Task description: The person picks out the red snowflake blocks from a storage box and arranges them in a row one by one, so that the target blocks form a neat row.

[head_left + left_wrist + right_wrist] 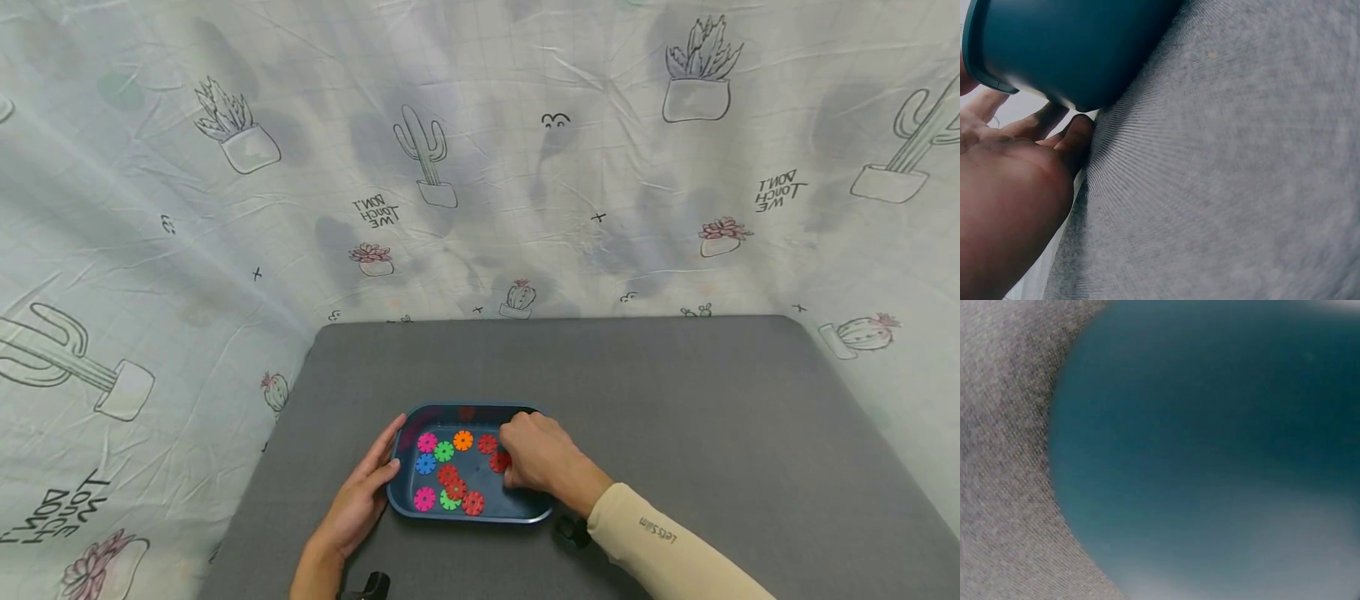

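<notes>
In the head view a dark blue tray (480, 518) stands on the grey table, with several notched plastic discs lying flat in it. My left hand (358, 504) holds the tray's left end, thumb at the rim and fingers along the outer wall. The left wrist view shows the left hand (1019, 159) beside the tray's teal wall (1072, 50). My right hand (543, 454) reaches into the right end with bent fingers. A red disc (498, 462) lies right at them, partly covered. The fingertips are hidden, and I cannot tell whether they hold a disc.
Pink (424, 499), blue (425, 463) and orange discs (462, 440) lie left of the right hand. A red disc (455, 489) overlaps others near the tray's middle. Grey tabletop (675, 400) extends around the tray. A patterned cloth (480, 167) hangs behind the table.
</notes>
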{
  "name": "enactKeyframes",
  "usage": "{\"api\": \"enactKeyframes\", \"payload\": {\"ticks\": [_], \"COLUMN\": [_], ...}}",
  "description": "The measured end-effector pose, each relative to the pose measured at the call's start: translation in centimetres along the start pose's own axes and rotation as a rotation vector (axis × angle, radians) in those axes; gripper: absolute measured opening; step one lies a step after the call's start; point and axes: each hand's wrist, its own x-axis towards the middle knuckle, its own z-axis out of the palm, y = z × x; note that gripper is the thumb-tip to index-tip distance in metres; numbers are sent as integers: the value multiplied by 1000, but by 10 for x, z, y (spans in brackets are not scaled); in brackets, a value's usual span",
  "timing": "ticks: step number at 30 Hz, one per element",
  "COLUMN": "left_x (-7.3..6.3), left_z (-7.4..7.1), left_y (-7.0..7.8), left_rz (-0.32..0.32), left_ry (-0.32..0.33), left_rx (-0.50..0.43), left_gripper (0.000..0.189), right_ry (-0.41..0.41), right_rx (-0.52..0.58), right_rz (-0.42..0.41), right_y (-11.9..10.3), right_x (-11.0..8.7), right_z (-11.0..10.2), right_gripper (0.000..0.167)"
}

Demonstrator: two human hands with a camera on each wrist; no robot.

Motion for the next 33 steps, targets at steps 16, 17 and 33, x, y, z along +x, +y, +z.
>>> {"api": "enactKeyframes", "payload": {"ticks": [16, 17, 33], "left_x": [-1, -1, 5], "left_z": [0, 1, -5], "left_y": [1, 2, 2], "left_rz": [39, 40, 19], "left_ry": [-35, -36, -11], "left_rx": [10, 8, 18], "left_gripper": [62, 62, 61], "right_ry": [37, 39, 21], "right_rx": [-60, -57, -31], "right_rz": [-44, -44, -36], "right_y": [0, 0, -1], "right_x": [1, 0, 4], "right_z": [10, 9, 6], "right_gripper": [26, 26, 23]}}
